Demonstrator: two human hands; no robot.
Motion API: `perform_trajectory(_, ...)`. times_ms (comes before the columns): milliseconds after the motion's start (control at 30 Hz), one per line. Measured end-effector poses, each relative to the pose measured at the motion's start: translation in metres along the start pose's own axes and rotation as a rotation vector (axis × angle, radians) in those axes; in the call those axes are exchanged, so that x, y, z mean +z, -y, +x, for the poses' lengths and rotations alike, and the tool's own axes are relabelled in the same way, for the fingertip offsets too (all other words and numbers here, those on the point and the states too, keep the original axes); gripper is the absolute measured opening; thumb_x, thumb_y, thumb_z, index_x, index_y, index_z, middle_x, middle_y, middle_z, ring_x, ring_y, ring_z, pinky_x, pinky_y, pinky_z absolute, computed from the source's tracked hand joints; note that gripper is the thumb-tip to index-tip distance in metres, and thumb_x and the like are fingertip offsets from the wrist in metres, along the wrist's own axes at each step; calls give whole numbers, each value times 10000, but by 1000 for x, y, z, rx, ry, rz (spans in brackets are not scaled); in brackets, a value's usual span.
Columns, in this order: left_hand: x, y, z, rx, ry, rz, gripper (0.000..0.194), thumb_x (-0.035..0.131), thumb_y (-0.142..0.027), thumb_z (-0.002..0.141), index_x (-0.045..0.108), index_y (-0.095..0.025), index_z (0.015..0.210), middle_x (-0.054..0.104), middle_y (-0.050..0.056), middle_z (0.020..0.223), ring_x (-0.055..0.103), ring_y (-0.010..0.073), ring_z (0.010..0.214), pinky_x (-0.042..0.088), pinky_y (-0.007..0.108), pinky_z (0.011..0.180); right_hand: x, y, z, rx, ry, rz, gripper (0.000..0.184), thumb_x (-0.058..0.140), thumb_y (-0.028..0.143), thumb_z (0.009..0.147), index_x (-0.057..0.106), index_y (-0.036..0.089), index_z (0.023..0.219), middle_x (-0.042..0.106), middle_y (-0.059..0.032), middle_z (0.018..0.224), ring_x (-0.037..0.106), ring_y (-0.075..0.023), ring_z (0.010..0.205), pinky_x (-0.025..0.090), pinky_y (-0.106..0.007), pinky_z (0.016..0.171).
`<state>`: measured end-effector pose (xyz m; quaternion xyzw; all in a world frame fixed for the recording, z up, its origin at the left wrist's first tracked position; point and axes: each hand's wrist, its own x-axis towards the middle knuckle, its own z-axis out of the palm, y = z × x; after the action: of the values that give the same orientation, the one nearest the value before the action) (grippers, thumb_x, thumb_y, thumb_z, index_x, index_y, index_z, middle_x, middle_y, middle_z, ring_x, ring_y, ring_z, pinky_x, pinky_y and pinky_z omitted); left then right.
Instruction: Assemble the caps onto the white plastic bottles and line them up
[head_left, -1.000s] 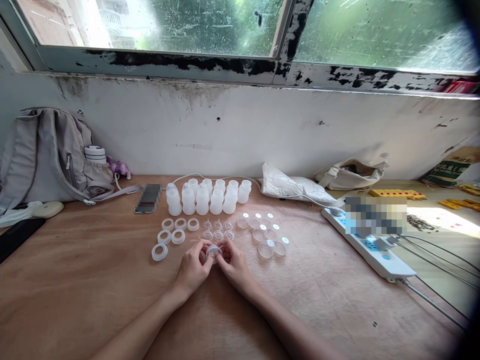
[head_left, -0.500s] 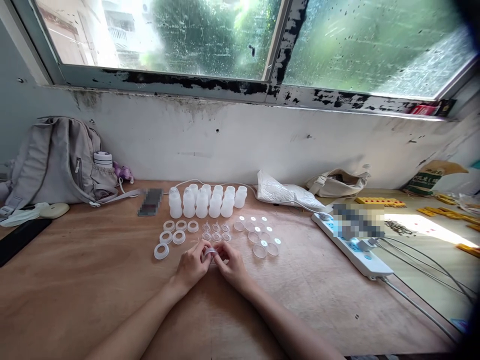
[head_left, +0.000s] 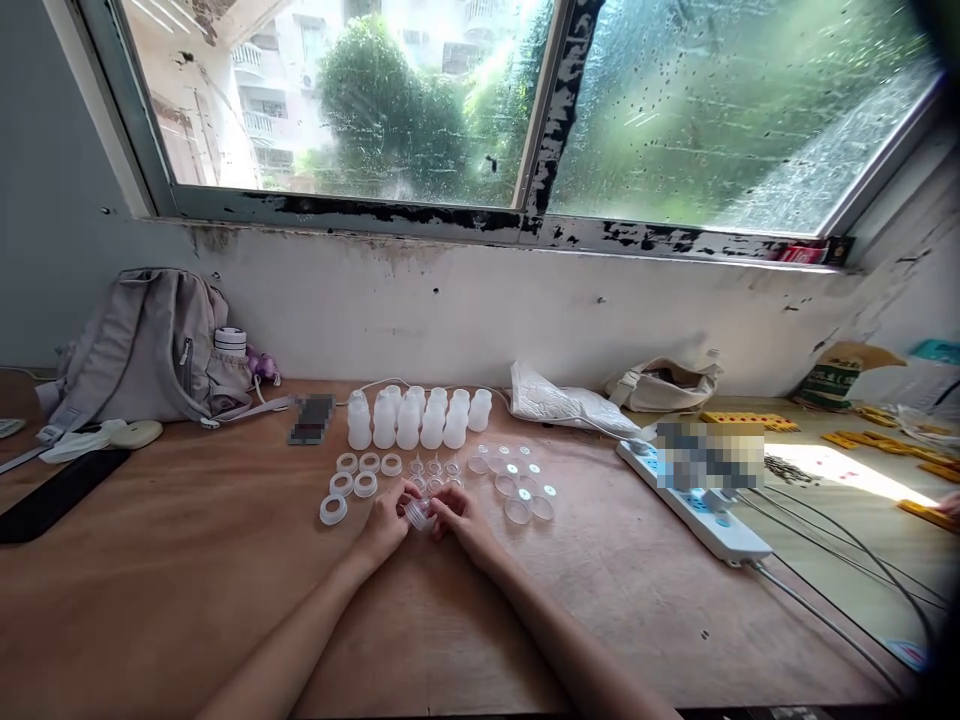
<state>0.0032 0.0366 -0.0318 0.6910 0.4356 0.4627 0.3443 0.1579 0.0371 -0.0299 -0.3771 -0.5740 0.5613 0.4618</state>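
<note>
One ring [head_left: 418, 516] sits between two hands [head_left: 386, 522], near six loose rings [head_left: 365, 494].

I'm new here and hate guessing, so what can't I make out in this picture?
All in the head view:
Full shape of the clear piece: partly covered by the left hand and right hand.
Screen of the phone: hidden by pixelation.
Other person's hand: cut off by right edge.
Lettering on the brown-and-green bag: too small.

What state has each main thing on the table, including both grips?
Left grip, closed on translucent round plastic piece
Right grip, bent at that piece's edge
White plastic bottles, upright
White plastic rings, lying flat
Clear round plastic pieces, grouped
White plastic power strip, plugs inserted
Grey fabric backpack, upright
</note>
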Motion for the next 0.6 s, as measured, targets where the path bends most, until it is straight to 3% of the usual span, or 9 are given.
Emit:
perform_trajectory(200,3,11,5,-25,-2,-164,211,571,-177,691,503,-167,890,606,47,900,606,165,846,495,276,728,-6,-2,1,-23,-16,-13,254,588,420,715,481,196,772,590,21,643,541,-100,434,444,-221,432)
perform_trajectory(400,3,12,4,-52,9,-214,192,565,-170,686,533,-163,875,621,45,873,609,174,822,487,296,743,-7,-2,0,-88,16,-55,201,551,384,758,483,196,783,597,20,648,540,-98,455,437,-219,453)
perform_trajectory(600,-3,-3,1,-75,24,-283,245,341,-239,821,517,-153,969,606,87,995,569,202,959,493,300,726,-3,-2,-3,-66,-59,-29,221,551,399,748,452,203,757,589,23,632,527,-96,425,426,-218,423)
